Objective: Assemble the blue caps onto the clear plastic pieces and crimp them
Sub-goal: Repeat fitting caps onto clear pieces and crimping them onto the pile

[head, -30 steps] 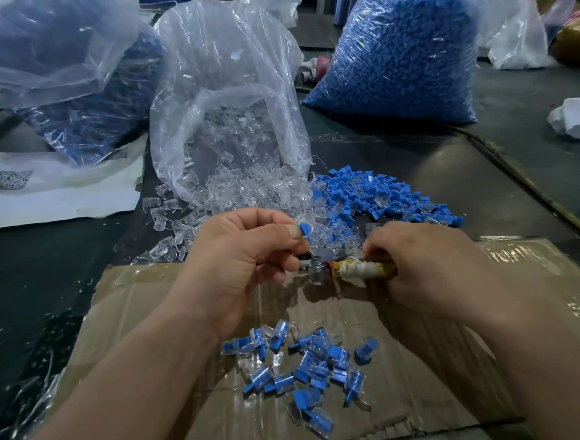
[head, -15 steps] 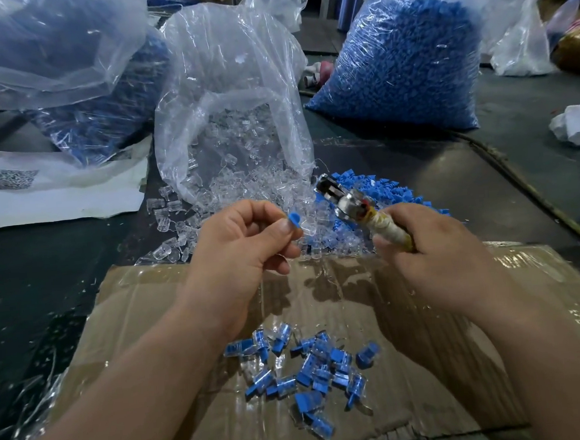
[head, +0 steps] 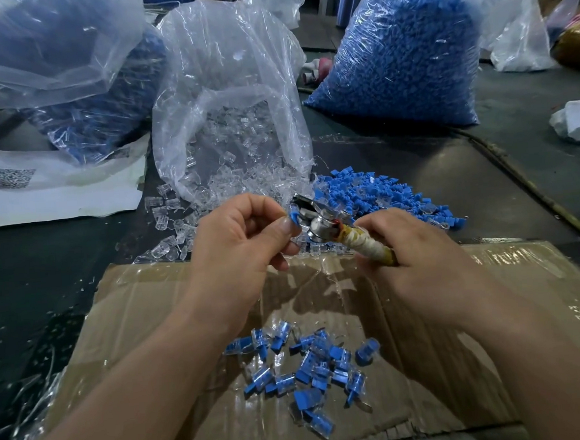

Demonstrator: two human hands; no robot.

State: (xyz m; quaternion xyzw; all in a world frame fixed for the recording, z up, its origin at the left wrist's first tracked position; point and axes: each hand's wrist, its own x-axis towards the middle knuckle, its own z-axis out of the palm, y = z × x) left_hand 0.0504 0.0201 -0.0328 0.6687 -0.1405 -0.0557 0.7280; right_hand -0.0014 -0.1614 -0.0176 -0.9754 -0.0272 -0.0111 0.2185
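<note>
My left hand pinches a small blue cap between thumb and forefinger, above the cardboard's far edge. My right hand grips the taped handle of a metal crimping tool. The tool's metal head touches the cap. Loose blue caps lie in a heap just beyond the hands. Clear plastic pieces spill from an open clear bag. Several assembled blue-and-clear pieces lie on the cardboard near me.
A large bag of blue caps stands at the back right, and another bag of blue parts at the back left. A white sheet with a QR code lies left. White bags sit far right on the dark table.
My right hand swung the tool up off the cardboard and then leftward to the cap. My left hand stayed near the same spot, holding the cap.
</note>
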